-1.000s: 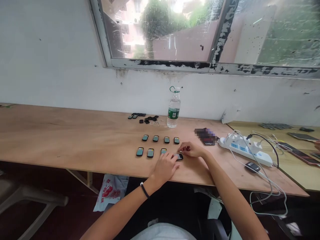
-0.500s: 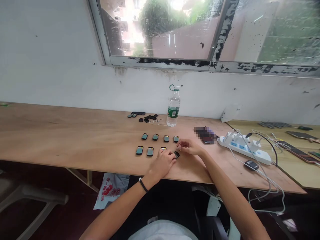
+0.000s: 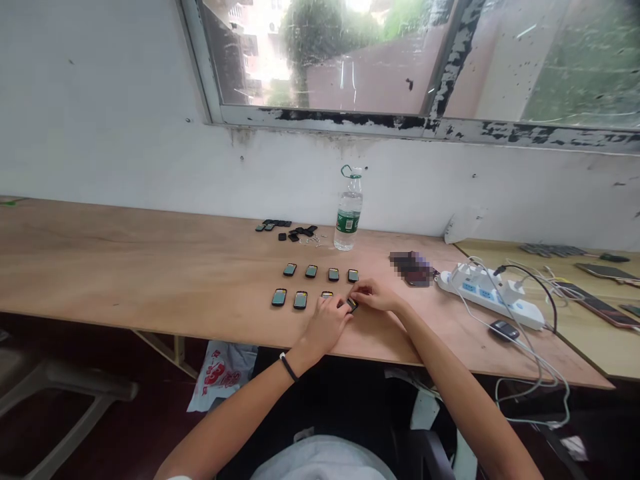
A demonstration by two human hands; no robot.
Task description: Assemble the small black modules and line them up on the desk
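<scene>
My left hand (image 3: 324, 325) rests on the table with its fingers closed on a small black device (image 3: 353, 305) at the right end of the nearer row. My right hand (image 3: 374, 294) is closed, its fingertips pinched at that device's upper edge; whatever lies between them is too small to make out. Partly covered by my left fingers is another small device (image 3: 327, 295). More small black devices with greenish screens lie to the left, among them one (image 3: 300, 300) and one at the row's end (image 3: 279, 297). A farther row includes a device (image 3: 353, 275) just beyond my right fingers.
Small black pieces (image 3: 303, 233) and thin pale bits (image 3: 314, 241) lie near the wall, beside a water bottle (image 3: 348, 220). On the right are a blurred-out dark object (image 3: 417, 277), a white power strip (image 3: 493, 297) with cables, and a black fob-like item (image 3: 503, 330).
My right hand has moved slightly left, bringing its fingertips to the device. That device now shows more of its face beside my left fingers. The left hand stays nearly in place.
</scene>
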